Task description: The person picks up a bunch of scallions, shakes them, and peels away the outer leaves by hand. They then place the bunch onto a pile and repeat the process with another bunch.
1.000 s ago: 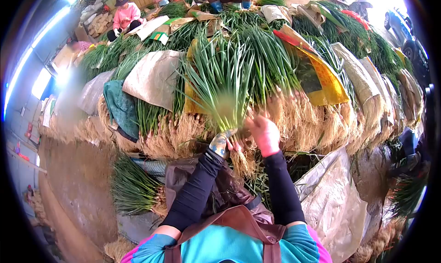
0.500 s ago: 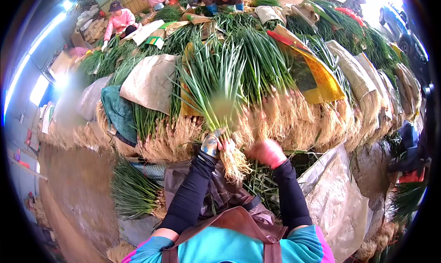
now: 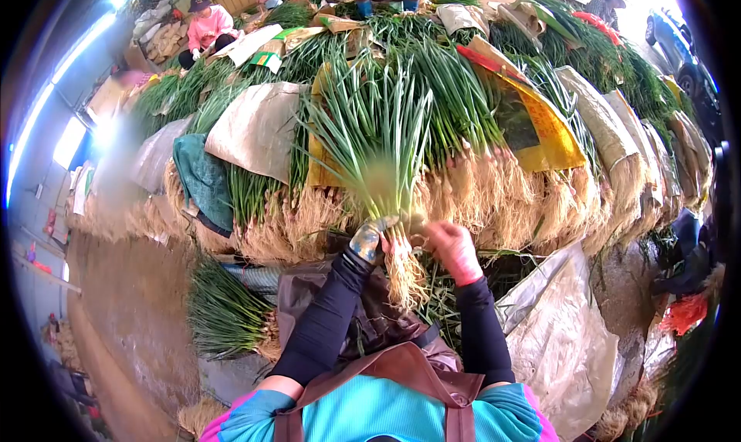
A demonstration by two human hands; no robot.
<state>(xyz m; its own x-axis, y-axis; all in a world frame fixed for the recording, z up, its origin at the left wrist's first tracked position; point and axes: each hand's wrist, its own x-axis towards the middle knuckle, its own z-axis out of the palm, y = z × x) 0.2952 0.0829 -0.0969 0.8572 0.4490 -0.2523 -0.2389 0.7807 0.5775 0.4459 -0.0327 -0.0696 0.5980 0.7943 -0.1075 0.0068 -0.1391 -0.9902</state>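
Observation:
My left hand (image 3: pixel 372 240), in a patterned glove, is wrapped round the lower stems of a bunch of green onions (image 3: pixel 403 152). The bunch stands upright, its leaves fanning away from me and its pale roots hanging below the grip. Just right of those stems is my right hand (image 3: pixel 454 250), its fingers curled and pressed together. Whatever may be between these fingertips is too small and blurred to name. Behind both hands lies a long heap of green onions (image 3: pixel 478 187) with the roots towards me.
Sacking (image 3: pixel 258 133) and a yellow sack (image 3: pixel 549 145) cover parts of the heap. A smaller pile of green onions (image 3: pixel 224 314) lies on the left, a pale plastic sheet (image 3: pixel 559 326) on the right. Across the heap sits a person in pink (image 3: pixel 210 27); other people are farther back.
My left hand and the bunch have shifted slightly right, and the bunch is more upright. My right hand, blurred before, has moved up a little beside the stems.

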